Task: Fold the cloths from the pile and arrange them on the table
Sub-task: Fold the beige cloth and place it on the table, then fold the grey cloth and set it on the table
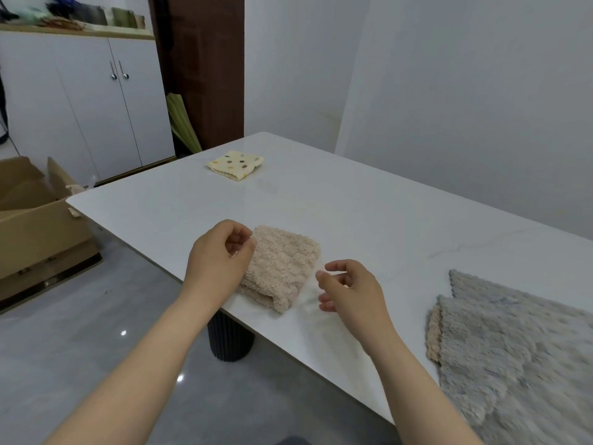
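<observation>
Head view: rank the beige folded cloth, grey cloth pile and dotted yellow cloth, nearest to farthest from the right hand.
1. Beige folded cloth, just left of the right hand.
2. Grey cloth pile, to its right.
3. Dotted yellow cloth, far ahead, leftward.

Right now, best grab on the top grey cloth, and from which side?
Probably its far left corner, from the left with the right hand, empty and nearest. The grey cloth lies flat, so only edges offer a pinch; that corner sits exposed over a beige cloth beneath it.

2 bare forearms; L hand [221, 255], R hand [353, 292], both bare
</observation>
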